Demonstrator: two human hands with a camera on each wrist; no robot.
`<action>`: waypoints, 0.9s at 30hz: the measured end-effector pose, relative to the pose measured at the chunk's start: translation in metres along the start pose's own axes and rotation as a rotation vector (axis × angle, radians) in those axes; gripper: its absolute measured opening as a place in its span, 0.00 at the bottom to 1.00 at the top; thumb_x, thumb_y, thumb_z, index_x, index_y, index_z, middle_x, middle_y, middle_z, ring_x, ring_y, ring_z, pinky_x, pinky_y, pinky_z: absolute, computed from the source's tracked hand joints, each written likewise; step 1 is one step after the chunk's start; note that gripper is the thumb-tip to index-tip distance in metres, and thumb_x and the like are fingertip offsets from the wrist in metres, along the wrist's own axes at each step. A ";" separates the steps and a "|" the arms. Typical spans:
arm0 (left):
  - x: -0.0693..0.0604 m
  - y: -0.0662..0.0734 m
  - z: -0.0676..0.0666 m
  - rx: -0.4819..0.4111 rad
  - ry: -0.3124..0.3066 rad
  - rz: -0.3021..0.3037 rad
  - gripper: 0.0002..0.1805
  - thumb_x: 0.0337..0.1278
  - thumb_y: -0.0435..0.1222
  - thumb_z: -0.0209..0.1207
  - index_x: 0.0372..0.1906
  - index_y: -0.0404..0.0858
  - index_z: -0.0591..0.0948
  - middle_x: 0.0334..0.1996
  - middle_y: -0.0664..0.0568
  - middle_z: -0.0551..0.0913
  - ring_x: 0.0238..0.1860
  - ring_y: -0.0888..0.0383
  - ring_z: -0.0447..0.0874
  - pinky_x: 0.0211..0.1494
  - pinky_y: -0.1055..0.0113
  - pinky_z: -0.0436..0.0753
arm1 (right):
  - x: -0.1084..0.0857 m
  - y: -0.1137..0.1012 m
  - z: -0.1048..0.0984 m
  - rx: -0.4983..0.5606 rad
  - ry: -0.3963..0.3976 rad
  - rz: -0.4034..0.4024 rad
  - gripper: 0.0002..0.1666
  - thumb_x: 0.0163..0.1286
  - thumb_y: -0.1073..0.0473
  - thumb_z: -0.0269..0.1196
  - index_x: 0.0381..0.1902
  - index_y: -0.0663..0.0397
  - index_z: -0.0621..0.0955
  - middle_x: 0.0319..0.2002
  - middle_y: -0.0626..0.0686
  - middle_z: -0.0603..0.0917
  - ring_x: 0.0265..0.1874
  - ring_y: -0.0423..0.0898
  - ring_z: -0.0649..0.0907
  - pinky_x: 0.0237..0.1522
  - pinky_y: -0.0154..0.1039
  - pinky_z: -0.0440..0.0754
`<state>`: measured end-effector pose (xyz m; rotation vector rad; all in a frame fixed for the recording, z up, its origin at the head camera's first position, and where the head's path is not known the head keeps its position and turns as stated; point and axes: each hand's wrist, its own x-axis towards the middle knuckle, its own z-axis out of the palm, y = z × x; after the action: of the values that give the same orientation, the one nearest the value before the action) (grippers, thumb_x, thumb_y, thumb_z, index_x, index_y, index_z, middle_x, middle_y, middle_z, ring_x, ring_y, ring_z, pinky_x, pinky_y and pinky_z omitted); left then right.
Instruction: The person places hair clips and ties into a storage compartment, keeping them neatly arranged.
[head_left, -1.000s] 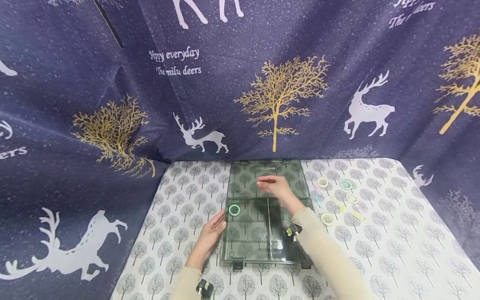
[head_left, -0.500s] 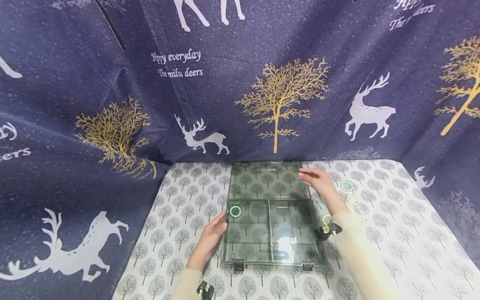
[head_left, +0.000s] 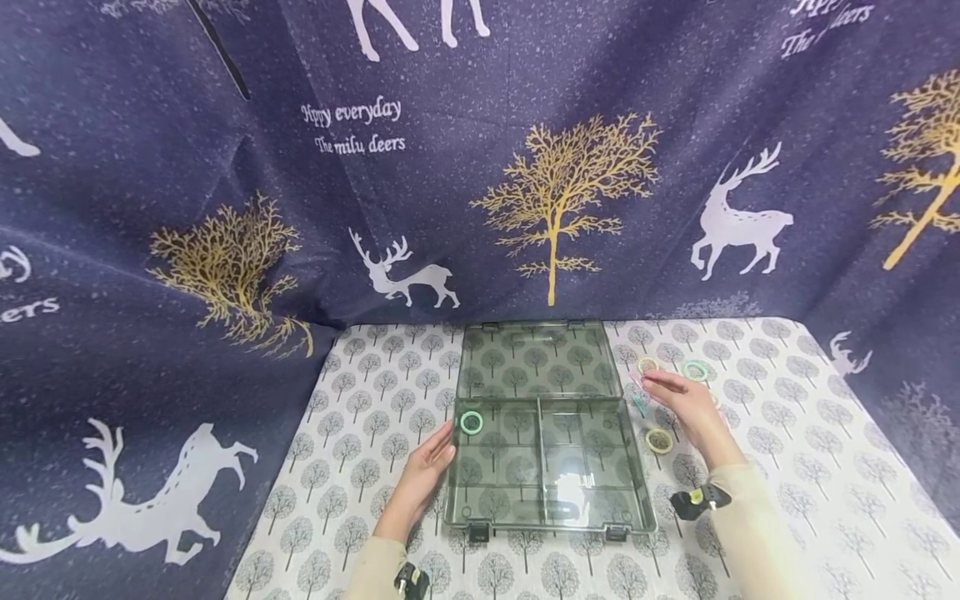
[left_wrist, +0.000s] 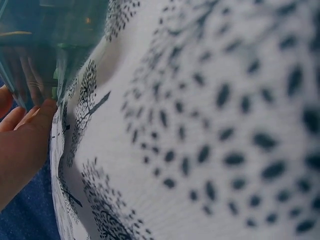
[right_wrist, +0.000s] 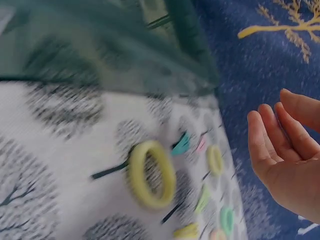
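Note:
An open green translucent case (head_left: 542, 467) lies on the cloth, its lid (head_left: 536, 360) folded back. In its upper left compartment is a green ring (head_left: 471, 422). My left hand (head_left: 420, 475) rests its fingers against the case's left wall; the left wrist view shows the hand (left_wrist: 27, 135) touching it. To the right of the case my right hand (head_left: 690, 410), empty, hovers over the small items, fingers loosely extended. Near it are a yellow ring (head_left: 659, 441), a teal clip (head_left: 639, 405) and a teal ring (head_left: 695, 371). In the right wrist view the hand (right_wrist: 287, 150) holds nothing.
A pale yellow ring (head_left: 647, 367) lies beside the lid's right edge. Yellow-green clips (right_wrist: 202, 199) and a pink clip (right_wrist: 201, 144) show in the right wrist view. Behind the table hangs a dark blue curtain (head_left: 450, 192) with deer and trees.
My right hand has moved from above the case's lid rightward, then lower, over the small items. The left hand has stayed at the case's left side.

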<state>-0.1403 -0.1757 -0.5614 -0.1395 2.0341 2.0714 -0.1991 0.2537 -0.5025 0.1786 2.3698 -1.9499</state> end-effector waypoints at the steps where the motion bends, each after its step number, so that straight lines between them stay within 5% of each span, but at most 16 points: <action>1: 0.000 0.000 0.000 0.003 0.001 0.001 0.29 0.68 0.33 0.52 0.72 0.39 0.62 0.71 0.45 0.61 0.71 0.48 0.59 0.71 0.62 0.61 | -0.002 0.003 -0.002 -0.012 0.009 0.011 0.32 0.68 0.56 0.63 0.62 0.70 0.70 0.53 0.44 0.82 0.39 0.24 0.79 0.48 0.21 0.78; 5: 0.000 0.000 0.001 -0.001 0.002 0.004 0.29 0.68 0.34 0.52 0.72 0.39 0.62 0.71 0.45 0.61 0.71 0.47 0.60 0.72 0.62 0.61 | -0.010 0.013 -0.008 -0.081 0.028 0.068 0.33 0.67 0.52 0.64 0.63 0.65 0.71 0.50 0.41 0.84 0.41 0.25 0.79 0.54 0.26 0.77; 8: 0.000 0.000 0.001 -0.006 -0.002 0.007 0.30 0.68 0.34 0.52 0.72 0.39 0.61 0.72 0.44 0.61 0.71 0.47 0.59 0.72 0.62 0.61 | -0.017 0.021 -0.013 -0.132 0.015 0.126 0.35 0.68 0.48 0.62 0.65 0.62 0.70 0.61 0.55 0.77 0.54 0.40 0.78 0.65 0.40 0.72; 12: -0.001 0.000 0.001 0.003 0.001 0.007 0.29 0.69 0.35 0.52 0.72 0.40 0.61 0.72 0.45 0.61 0.71 0.48 0.58 0.71 0.63 0.60 | -0.026 0.030 -0.016 -0.165 -0.009 0.206 0.38 0.68 0.43 0.61 0.67 0.59 0.68 0.69 0.64 0.64 0.67 0.60 0.65 0.70 0.57 0.61; 15: -0.001 0.000 0.001 0.011 0.006 0.007 0.29 0.69 0.35 0.52 0.72 0.41 0.61 0.72 0.46 0.61 0.72 0.48 0.58 0.71 0.63 0.60 | -0.031 0.036 -0.018 -0.171 -0.028 0.238 0.39 0.67 0.42 0.61 0.68 0.58 0.67 0.67 0.62 0.69 0.65 0.58 0.70 0.69 0.56 0.64; 18: -0.001 0.000 0.001 0.009 0.005 0.008 0.29 0.69 0.35 0.51 0.73 0.41 0.61 0.72 0.46 0.60 0.72 0.47 0.58 0.72 0.62 0.60 | -0.035 0.041 -0.020 -0.168 -0.050 0.225 0.38 0.67 0.46 0.62 0.68 0.61 0.67 0.62 0.59 0.76 0.53 0.42 0.81 0.63 0.45 0.75; 21: -0.002 -0.001 0.000 0.002 0.002 0.010 0.29 0.69 0.34 0.51 0.73 0.41 0.61 0.72 0.45 0.60 0.72 0.47 0.58 0.72 0.61 0.60 | -0.037 0.045 -0.021 -0.203 -0.058 0.209 0.37 0.67 0.49 0.63 0.67 0.62 0.68 0.59 0.57 0.79 0.46 0.33 0.81 0.58 0.40 0.79; 27: -0.001 -0.002 0.000 0.011 0.007 0.014 0.29 0.69 0.34 0.52 0.73 0.42 0.61 0.72 0.46 0.60 0.71 0.47 0.59 0.71 0.62 0.61 | -0.040 0.052 -0.019 -0.327 -0.038 0.224 0.36 0.63 0.46 0.65 0.64 0.58 0.73 0.57 0.61 0.79 0.56 0.60 0.77 0.55 0.51 0.75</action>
<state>-0.1386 -0.1755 -0.5630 -0.1305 2.0563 2.0703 -0.1518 0.2805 -0.5443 0.3642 2.4758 -1.4357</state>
